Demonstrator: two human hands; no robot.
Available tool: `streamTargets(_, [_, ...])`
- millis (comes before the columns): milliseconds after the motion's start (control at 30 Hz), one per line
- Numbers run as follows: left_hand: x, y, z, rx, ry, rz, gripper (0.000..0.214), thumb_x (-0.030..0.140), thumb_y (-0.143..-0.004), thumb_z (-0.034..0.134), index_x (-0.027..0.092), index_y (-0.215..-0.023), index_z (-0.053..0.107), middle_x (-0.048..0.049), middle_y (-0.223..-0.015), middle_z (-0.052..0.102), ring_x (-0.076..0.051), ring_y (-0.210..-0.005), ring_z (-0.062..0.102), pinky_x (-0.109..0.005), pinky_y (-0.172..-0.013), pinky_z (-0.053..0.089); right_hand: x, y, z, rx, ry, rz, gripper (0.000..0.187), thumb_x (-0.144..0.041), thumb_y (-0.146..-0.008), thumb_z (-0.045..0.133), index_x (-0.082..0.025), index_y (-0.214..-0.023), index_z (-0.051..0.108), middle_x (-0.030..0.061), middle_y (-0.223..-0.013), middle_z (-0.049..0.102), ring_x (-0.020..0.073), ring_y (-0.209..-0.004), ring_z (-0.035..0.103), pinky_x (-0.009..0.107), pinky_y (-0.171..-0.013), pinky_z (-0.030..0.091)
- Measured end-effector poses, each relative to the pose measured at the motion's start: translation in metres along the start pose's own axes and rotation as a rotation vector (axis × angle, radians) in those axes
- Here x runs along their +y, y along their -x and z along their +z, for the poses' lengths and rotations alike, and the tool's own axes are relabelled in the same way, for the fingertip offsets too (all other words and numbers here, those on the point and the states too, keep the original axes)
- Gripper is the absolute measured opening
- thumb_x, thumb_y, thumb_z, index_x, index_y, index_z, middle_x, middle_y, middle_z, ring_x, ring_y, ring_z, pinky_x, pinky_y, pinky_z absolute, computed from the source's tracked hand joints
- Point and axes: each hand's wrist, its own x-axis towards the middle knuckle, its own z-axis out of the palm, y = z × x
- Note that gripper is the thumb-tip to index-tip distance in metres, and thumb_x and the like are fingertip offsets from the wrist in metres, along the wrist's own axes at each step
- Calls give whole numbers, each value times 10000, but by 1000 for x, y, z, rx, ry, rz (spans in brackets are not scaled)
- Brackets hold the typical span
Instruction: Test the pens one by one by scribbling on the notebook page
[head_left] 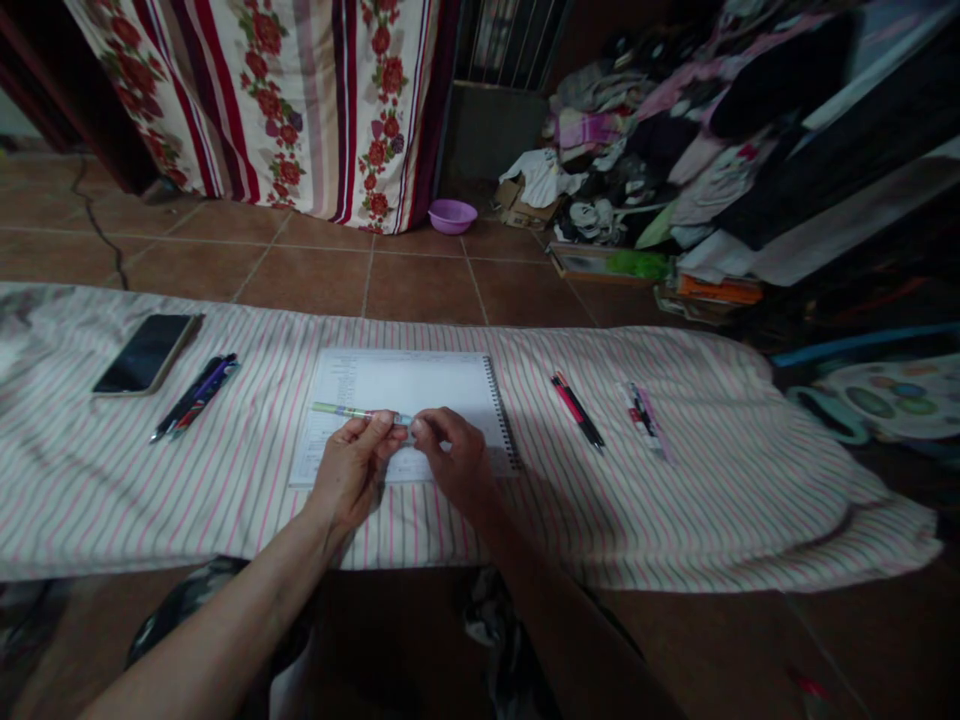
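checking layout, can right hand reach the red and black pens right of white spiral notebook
Probably yes: nothing upright blocks the right hand from the pens, though it's busy with a green patterned pen.

The left hand and right hand pinch a slim pen over a spiral notebook on striped cloth, between a phone and a red-and-black pair of pens.

Far ahead of the left hand, a curtain with red flowers hangs low over the brown floor. Dark bars stand far past the right hand. Farther right of that hand, clothes lie in a big pile. It is dim here.
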Motion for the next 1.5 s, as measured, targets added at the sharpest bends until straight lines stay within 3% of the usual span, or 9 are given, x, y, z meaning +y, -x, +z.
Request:
streamTargets(200, [-1, 3, -2, -53, -45, 9, 72, 77, -669, 709, 70, -632, 648, -40, -570, 658, -82, -514, 616, -141, -531, 501, -4, 1, 1, -36, 36, 123, 356, -336, -889, 364, -202, -577, 473, -11, -487, 539, 101, -486, 517, 209, -519, 406])
streamTargets(300, [2, 3, -1, 7, -33, -25, 71, 54, -703, 673, 71, -644, 639, -36, -562, 649, -75, -504, 608, -130, -507, 495, -4, 2, 0, -47, -62, 142, 260, -327, -874, 417, -189, -715, 570, 13, -638, 631, 111, -584, 589, 213, -582, 458])
streamTargets(433, [4, 2, 1, 61, -11, -32, 118, 29, -751, 614, 79, -645, 626, -30, -561, 640, -66, -494, 603, -119, -490, 494, -2, 2, -1, 46, -139, 68, 169, -262, -801, 536, -188, -928, 619, 45, -852, 663, 133, -751, 630, 237, -685, 499])
streamTargets(633, [0, 3, 1, -1, -16, -7, 99, 33, -727, 639, 77, -638, 638, -21, -568, 643, -67, -519, 613, -127, -534, 507, -1, 2, 1, 53, -102, 102, 117, -248, -808, 517, -197, -801, 622, 21, -739, 664, 124, -639, 620, 239, -633, 489])
streamTargets(767, [-3, 4, 1, -40, -71, 41, 88, 101, -635, 740, 75, -631, 656, -29, -570, 658, -79, -521, 614, -145, -542, 503, -3, 3, 3, 29, -21, 153, 230, -293, -865, 439, -188, -721, 583, 11, -618, 640, 109, -523, 591, 216, -554, 452])
streamTargets(867, [-3, 5, 0, -36, -72, 40, 75, 91, -651, 725, 73, -630, 655, -29, -566, 655, -81, -521, 616, -147, -539, 503, -5, 3, 2, -8, 31, 150, 286, -307, -884, 404, -196, -669, 558, -2, -549, 606, 106, -513, 580, 205, -550, 440])
streamTargets(1067, [2, 3, 1, 77, 16, -34, 187, 8, -789, 551, 74, -632, 628, -27, -574, 639, -67, -515, 617, -122, -514, 512, -2, 2, 4, 43, -177, 145, 168, -277, -824, 488, -196, -904, 613, 37, -825, 681, 128, -689, 643, 237, -641, 509])
streamTargets(1500, [0, 4, 2, 16, -21, 32, 86, 41, -706, 663, 70, -629, 638, -12, -578, 634, -75, -528, 617, -139, -537, 518, -3, 2, 4, 2, -173, 216, 177, -274, -825, 479, -184, -732, 600, -1, -627, 644, 109, -523, 614, 206, -543, 485])
